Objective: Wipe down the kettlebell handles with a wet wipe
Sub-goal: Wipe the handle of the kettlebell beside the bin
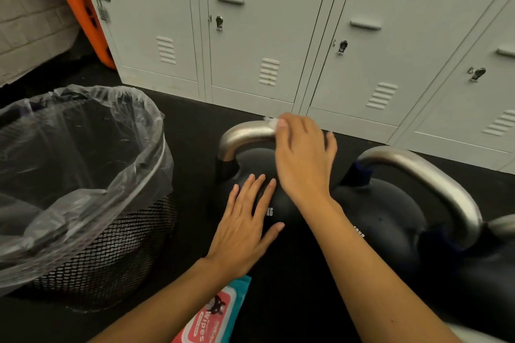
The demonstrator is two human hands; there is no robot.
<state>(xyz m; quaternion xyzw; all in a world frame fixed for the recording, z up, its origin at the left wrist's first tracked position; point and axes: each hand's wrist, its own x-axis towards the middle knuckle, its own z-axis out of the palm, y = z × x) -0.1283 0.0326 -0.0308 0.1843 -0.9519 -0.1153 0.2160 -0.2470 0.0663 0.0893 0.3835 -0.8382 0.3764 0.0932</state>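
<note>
Pressing wet wipe (271, 120) onto kettlebell handle (245, 133), right hand (303, 159) apparently curled round it; left hand (245, 228) flat.

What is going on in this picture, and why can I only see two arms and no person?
The camera sits on the person's head and looks down, so you see only their own arms. They are in a room with grey lockers, cleaning gym weights called kettlebells. The right hand is wrapped over the shiny metal handle of the left kettlebell, and a bit of white wet wipe peeks out by the fingers. The left hand lies flat on that kettlebell's black body. A second kettlebell stands to the right. On the dark floor you can also see a pack of wipes and a mesh bin with a plastic bag in it.
</note>
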